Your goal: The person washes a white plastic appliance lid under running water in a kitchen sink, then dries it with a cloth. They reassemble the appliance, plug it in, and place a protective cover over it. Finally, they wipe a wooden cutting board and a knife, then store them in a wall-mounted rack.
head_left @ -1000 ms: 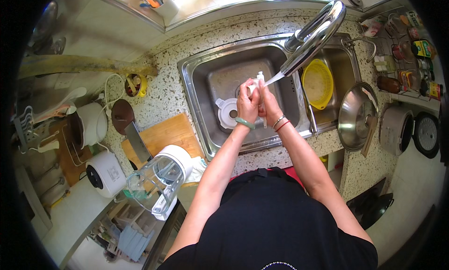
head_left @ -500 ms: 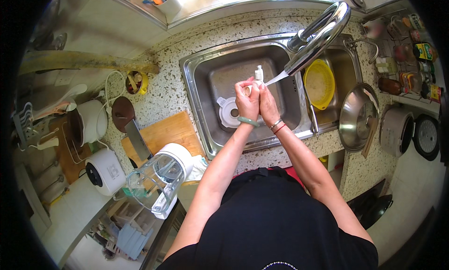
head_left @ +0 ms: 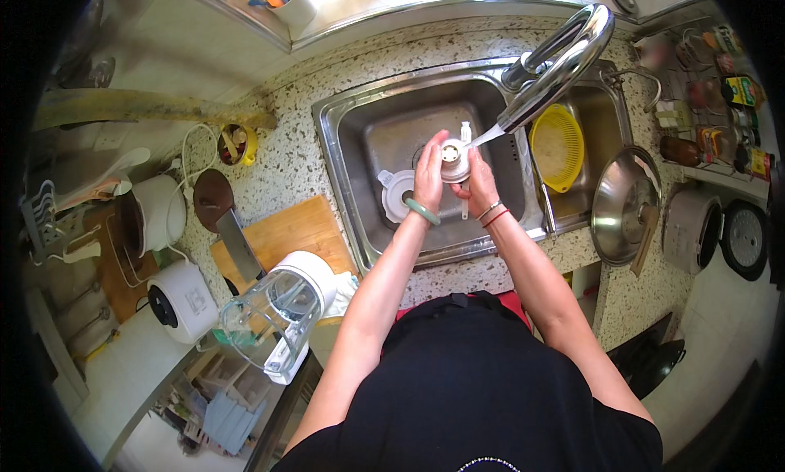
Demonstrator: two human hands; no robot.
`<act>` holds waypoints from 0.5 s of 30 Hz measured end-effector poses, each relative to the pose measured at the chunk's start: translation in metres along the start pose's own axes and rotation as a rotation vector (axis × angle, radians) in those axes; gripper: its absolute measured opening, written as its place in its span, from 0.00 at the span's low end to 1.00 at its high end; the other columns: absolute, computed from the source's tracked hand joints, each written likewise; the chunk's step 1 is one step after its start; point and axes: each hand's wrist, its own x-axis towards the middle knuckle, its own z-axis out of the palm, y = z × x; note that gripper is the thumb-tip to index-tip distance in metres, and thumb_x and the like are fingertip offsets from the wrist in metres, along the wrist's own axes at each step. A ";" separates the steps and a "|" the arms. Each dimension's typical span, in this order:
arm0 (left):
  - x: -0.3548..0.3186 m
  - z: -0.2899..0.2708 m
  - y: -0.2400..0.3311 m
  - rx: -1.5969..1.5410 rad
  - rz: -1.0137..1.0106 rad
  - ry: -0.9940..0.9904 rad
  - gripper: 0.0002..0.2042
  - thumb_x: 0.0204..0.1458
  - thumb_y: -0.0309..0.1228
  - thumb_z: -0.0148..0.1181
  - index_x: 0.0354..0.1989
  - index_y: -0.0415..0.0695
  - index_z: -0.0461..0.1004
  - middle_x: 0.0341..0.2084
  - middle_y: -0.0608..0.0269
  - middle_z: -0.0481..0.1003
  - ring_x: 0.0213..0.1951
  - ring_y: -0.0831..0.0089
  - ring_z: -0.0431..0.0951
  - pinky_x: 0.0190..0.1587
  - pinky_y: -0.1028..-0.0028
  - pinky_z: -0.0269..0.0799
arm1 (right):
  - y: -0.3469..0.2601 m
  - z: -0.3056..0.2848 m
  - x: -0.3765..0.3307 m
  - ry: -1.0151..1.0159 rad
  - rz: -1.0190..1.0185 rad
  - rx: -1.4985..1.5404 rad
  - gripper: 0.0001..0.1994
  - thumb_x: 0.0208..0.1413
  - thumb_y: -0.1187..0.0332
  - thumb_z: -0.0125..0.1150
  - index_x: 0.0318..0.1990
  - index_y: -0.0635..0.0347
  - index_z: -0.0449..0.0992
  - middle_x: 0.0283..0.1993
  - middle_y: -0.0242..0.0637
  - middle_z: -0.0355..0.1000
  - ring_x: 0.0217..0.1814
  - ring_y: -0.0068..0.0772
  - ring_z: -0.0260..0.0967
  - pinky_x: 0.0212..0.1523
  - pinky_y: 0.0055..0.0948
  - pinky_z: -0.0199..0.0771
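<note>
I am standing at a steel sink [head_left: 360,177], looking down at my own two hands held close together over the basin. Between them is a small round white plastic part [head_left: 455,160], something like a blender fitting, with a dark hole at its centre facing up toward me. My left hand [head_left: 428,176] presses against its left side with fingers pointing away from me; my right hand [head_left: 478,182] cups it from the right and beneath. Both hands are closed on it, neither one nearer than the other.

The part sits just under the tip of the tap [head_left: 556,67], a curved chrome spout slanting down from my upper right, and a thin stream of water [head_left: 488,135] strikes its right edge. The part is a squat disc, so its flat face is level and its short axis points up.

Just left of my left hand, on the sink floor, lies a white round lid [head_left: 396,195]. To the right of my right hand, a yellow strainer [head_left: 557,145] rests in the second basin, with a shiny steel pot lid [head_left: 625,206] beyond. Well to my left, a wooden cutting board [head_left: 282,236] carries a cleaver [head_left: 240,246], and a clear blender jug [head_left: 274,318] lies tipped nearer me.
</note>
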 end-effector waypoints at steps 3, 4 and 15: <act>-0.012 -0.002 -0.002 0.085 0.095 -0.067 0.22 0.67 0.37 0.42 0.64 0.37 0.63 0.66 0.59 0.60 0.67 0.69 0.59 0.69 0.71 0.50 | -0.002 -0.002 0.003 0.031 -0.011 -0.035 0.26 0.67 0.40 0.36 0.42 0.52 0.73 0.24 0.26 0.70 0.15 0.17 0.61 0.11 0.15 0.54; -0.014 -0.002 -0.003 0.092 0.102 -0.063 0.21 0.67 0.37 0.42 0.63 0.37 0.64 0.67 0.59 0.59 0.67 0.69 0.58 0.69 0.71 0.49 | 0.000 -0.006 0.006 0.001 -0.025 -0.071 0.26 0.66 0.40 0.36 0.42 0.51 0.73 0.25 0.25 0.70 0.17 0.16 0.62 0.12 0.15 0.55; -0.006 -0.001 -0.008 -0.016 0.041 0.030 0.21 0.59 0.26 0.54 0.62 0.39 0.67 0.68 0.58 0.57 0.60 0.71 0.67 0.63 0.71 0.61 | 0.004 -0.006 0.007 0.027 -0.272 -0.137 0.24 0.68 0.44 0.39 0.50 0.55 0.70 0.31 0.27 0.70 0.24 0.16 0.66 0.16 0.15 0.57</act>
